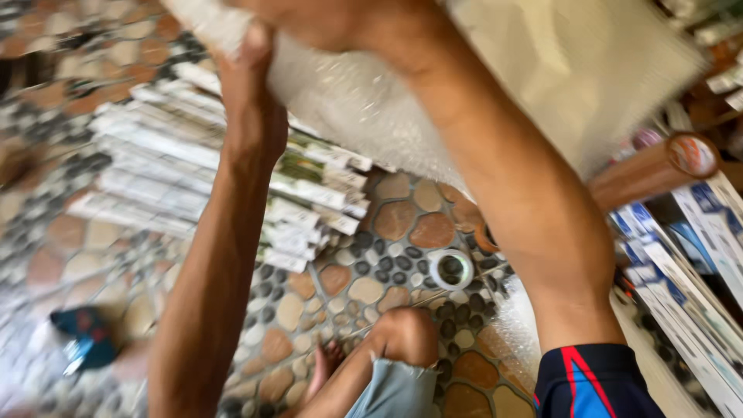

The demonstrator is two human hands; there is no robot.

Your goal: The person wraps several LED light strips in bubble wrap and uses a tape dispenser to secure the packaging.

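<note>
Both my arms are raised in front of me, holding up a large sheet of clear bubble wrap (596,70) that fills the top of the view. My left hand (251,85) pinches the sheet's left edge. Near the top edge, my right hand (325,19) is closed on the wrap, and its forearm runs down to a dark blue sleeve with a red stripe (592,383). The sheet hides part of the floor behind it.
A stack of long white boxes (170,162) lies on the pebble-patterned floor (402,224) at left. A roll of clear tape (451,268) sits mid-floor. A brown cardboard tube (650,170) and more long boxes (696,263) are at right. A bent knee (406,333) and a blue object (85,337) are below.
</note>
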